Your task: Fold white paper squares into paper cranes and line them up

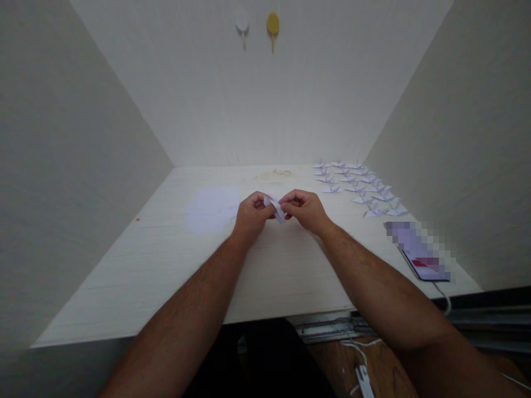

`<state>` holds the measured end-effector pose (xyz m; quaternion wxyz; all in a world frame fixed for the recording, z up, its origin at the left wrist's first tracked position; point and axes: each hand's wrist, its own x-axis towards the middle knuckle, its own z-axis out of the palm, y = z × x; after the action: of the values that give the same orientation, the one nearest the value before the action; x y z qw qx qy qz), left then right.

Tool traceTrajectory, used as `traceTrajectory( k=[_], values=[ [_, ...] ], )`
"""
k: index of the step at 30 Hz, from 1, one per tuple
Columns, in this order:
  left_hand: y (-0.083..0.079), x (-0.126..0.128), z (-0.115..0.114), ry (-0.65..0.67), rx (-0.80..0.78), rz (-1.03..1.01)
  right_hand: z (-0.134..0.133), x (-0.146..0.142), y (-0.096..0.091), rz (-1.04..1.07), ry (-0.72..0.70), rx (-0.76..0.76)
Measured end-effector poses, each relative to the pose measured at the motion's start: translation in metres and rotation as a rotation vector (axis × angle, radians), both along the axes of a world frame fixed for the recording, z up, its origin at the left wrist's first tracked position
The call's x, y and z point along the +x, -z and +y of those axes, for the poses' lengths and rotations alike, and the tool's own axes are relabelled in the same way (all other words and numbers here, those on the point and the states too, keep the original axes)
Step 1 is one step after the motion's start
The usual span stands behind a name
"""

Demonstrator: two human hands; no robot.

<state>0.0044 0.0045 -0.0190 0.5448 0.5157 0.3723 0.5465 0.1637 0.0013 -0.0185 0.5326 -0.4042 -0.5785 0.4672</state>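
Note:
Both my hands meet above the middle of the white desk. My left hand and my right hand each pinch one end of a small folded piece of pale paper held between them, fingers curled shut on it. A flat pale paper sheet lies on the desk just left of my left hand.
Several small folded paper cranes sit in rows at the back right. A phone with a cable lies at the right near the front edge. White walls close the desk on three sides; two round hooks hang on the back wall.

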Motion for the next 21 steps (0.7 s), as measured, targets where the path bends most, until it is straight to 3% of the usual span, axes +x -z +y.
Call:
traceTrajectory(
  k=[5, 10, 21],
  values=[
    [0.002, 0.0, 0.002, -0.008, 0.068, -0.059, 0.001, -0.001, 0.0, 0.07, 0.006, -0.01],
    [0.002, -0.001, 0.007, -0.056, 0.111, -0.115, -0.003, -0.001, -0.004, -0.003, 0.007, 0.002],
    [0.0, -0.004, 0.003, -0.04, 0.151, 0.06, -0.013, -0.003, -0.01, -0.241, 0.144, 0.119]
  ],
)
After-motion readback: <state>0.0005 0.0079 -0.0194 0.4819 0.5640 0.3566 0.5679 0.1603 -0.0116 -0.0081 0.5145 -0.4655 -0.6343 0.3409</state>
